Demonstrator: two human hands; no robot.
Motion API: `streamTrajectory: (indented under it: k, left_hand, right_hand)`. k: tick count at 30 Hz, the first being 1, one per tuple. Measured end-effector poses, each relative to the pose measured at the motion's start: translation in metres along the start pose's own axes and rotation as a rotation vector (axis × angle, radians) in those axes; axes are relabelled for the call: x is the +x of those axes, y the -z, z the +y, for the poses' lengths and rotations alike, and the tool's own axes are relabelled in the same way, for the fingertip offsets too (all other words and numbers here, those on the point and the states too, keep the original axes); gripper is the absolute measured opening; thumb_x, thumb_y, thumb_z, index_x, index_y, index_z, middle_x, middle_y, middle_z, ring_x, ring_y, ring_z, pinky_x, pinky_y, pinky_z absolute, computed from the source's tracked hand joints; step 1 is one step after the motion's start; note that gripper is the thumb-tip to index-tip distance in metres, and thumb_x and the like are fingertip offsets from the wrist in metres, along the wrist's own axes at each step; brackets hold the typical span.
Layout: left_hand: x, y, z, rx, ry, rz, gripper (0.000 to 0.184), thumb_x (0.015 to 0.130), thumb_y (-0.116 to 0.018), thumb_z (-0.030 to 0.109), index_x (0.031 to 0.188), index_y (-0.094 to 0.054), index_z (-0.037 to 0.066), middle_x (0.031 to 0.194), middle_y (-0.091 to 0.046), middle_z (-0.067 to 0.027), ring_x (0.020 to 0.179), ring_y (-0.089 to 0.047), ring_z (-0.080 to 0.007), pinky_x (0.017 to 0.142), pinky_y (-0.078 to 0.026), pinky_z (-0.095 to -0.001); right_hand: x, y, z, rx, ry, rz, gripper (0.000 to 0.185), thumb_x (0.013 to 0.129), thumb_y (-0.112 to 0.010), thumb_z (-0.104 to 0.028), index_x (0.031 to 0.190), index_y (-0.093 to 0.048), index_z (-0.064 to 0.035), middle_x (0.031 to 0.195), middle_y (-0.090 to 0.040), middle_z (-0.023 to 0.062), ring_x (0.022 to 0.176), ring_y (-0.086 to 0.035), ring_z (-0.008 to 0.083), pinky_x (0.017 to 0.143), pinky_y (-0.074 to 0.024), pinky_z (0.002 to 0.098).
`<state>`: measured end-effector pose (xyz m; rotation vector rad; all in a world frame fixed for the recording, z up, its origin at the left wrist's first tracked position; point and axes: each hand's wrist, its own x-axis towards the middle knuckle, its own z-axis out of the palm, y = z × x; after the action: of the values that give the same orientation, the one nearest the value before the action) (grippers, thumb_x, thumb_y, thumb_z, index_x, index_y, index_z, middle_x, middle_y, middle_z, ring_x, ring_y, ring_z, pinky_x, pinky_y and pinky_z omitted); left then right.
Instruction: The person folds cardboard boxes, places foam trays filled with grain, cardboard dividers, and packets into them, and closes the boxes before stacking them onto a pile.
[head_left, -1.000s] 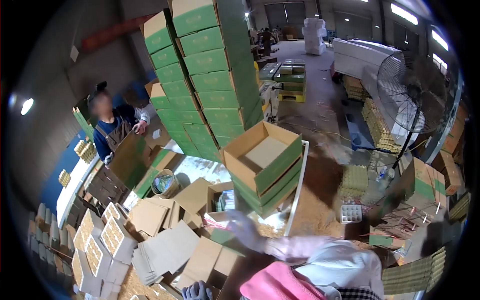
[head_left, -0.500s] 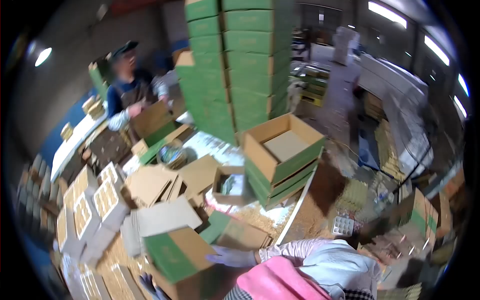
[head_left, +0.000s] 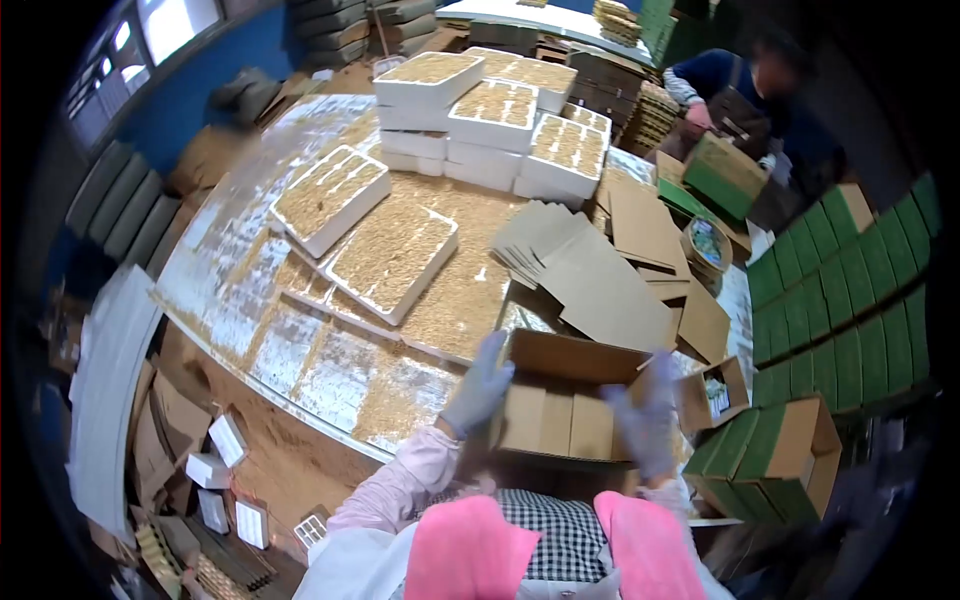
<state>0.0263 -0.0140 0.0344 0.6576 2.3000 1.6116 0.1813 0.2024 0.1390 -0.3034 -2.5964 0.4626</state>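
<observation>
An open cardboard box (head_left: 555,418) stands directly in front of me, its top uncovered and its bare brown flaps showing at the bottom. At the box's left wall is my gloved left hand (head_left: 480,388), fingers stretched out and holding nothing; I cannot tell if it touches the wall. Over the right end of the box, my gloved right hand (head_left: 647,415) has thumb and fingers apart, somewhat blurred by motion. Flat grey cardboard sheets (head_left: 605,280) lie fanned out just beyond the box.
White trays filled with sawdust-like material (head_left: 395,262) sit on the sawdust-strewn table (head_left: 225,310), others stacked behind. Green boxes (head_left: 840,290) are piled at right, near nested open cartons (head_left: 765,455). A small carton (head_left: 715,392) stands beside my box. A co-worker (head_left: 735,95) handles a green box (head_left: 725,175).
My view has swung left. The green-and-brown box between my hands now stands with its open top facing up. My left hand has come fully into view; my right has left the box's outer face.
</observation>
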Motion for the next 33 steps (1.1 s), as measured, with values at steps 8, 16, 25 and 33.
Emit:
streamTrajectory:
  k: [8, 16, 25, 33]
  left_hand:
    - [0.13, 0.209, -0.331, -0.612, 0.321, 0.753, 0.046, 0.091, -0.057, 0.034, 0.119, -0.053, -0.002, 0.11, -0.063, -0.0217, 0.096, -0.06, -0.0312, 0.08, -0.048, -0.0438]
    - [0.16, 0.147, -0.116, -0.518, 0.314, 0.41, 0.054, 0.09, -0.06, 0.038, 0.126, -0.05, 0.0, 0.114, -0.062, -0.0175, 0.097, -0.062, -0.0271, 0.08, -0.051, -0.0416]
    - [0.084, 0.038, 0.056, -0.52, 0.258, -0.104, 0.054, 0.09, -0.059, 0.038, 0.128, -0.05, 0.0, 0.116, -0.062, -0.0164, 0.099, -0.062, -0.0271, 0.082, -0.051, -0.0407]
    - [0.008, -0.032, 0.117, -0.593, 0.377, -0.444, 0.054, 0.091, -0.057, 0.038, 0.129, -0.049, 0.001, 0.117, -0.061, -0.0155, 0.101, -0.062, -0.0271, 0.084, -0.051, -0.0399]
  right_hand:
    - [-0.064, 0.005, 0.05, 0.179, -0.569, -0.235, 0.043, 0.084, -0.049, -0.011, 0.126, -0.046, -0.0013, 0.094, -0.062, 0.029, 0.089, -0.059, 0.0462, 0.079, -0.0473, 0.0512]
    - [-0.095, -0.028, 0.081, 0.088, -0.571, -0.159, 0.041, 0.088, -0.044, -0.019, 0.123, -0.047, 0.0035, 0.104, -0.06, 0.0292, 0.094, -0.059, 0.0423, 0.085, -0.0465, 0.0473]
    - [-0.077, -0.047, 0.108, 0.6, -0.532, -0.227, 0.063, 0.1, -0.03, -0.052, 0.118, -0.052, 0.0044, 0.114, -0.06, 0.0184, 0.099, -0.058, 0.0322, 0.088, -0.044, 0.037]
    - [-0.053, -0.022, 0.102, 0.84, -0.66, -0.383, 0.049, 0.097, -0.045, -0.044, 0.096, -0.052, 0.0051, 0.08, -0.051, 0.0088, 0.072, -0.046, 0.0172, 0.068, -0.0411, 0.0347]
